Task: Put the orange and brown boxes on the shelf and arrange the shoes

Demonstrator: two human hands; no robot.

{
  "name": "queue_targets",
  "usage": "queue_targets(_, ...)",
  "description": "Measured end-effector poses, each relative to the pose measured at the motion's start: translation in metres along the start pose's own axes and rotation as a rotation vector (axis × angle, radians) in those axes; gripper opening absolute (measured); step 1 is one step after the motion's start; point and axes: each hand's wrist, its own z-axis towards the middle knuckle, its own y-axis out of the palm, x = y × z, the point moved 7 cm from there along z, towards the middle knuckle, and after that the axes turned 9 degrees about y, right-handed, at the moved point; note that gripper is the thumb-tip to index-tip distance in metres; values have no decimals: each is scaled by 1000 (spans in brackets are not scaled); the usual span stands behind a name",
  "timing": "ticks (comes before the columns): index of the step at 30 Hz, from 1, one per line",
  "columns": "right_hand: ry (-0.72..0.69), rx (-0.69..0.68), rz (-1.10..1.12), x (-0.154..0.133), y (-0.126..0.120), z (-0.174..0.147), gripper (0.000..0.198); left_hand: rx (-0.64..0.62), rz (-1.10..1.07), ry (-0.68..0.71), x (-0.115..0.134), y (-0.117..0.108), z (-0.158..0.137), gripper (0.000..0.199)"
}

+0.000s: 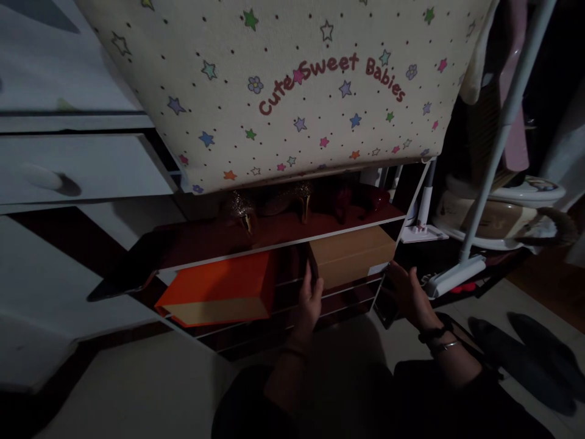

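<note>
A brown cardboard shoebox (351, 255) with a white label lies on a shelf of the dark red shoe rack (205, 238). My left hand (311, 299) grips its left end, fingers along the side and thumb at the front edge. At the right end, my right hand (409, 296) is against the box near the label, thumb raised; some of its fingers are in shadow. To the left on the same shelf, an orange box (219, 286) sticks out at an angle. Glittery high heels (242, 210) and dark red heels (377, 200) stand on the shelf above.
A star-patterned cloth (301, 122) hangs over the rack's top. White drawers (77, 164) stand at left. At right are a grey-white pole with a wide head (457, 276), a stack of lidded pots (484, 213) and dark shoes (525, 360) on the floor.
</note>
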Motion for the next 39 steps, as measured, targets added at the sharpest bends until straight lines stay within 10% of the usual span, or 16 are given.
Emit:
queue_targets(15, 6, 50, -13, 3, -1, -4, 80, -16, -40, 20, 11, 1, -2, 87)
queue_targets(24, 145, 220, 2, 52, -19, -25, 78, 54, -158, -55, 14, -20, -34, 85)
queue_targets(30, 131, 2, -213, 75, 32, -54, 57, 209, -434, -417, -9, -64, -90, 61)
queue_targets(39, -289, -189, -654, 71, 138, -94, 33, 573, -616, -425, 16, -179, -113, 11)
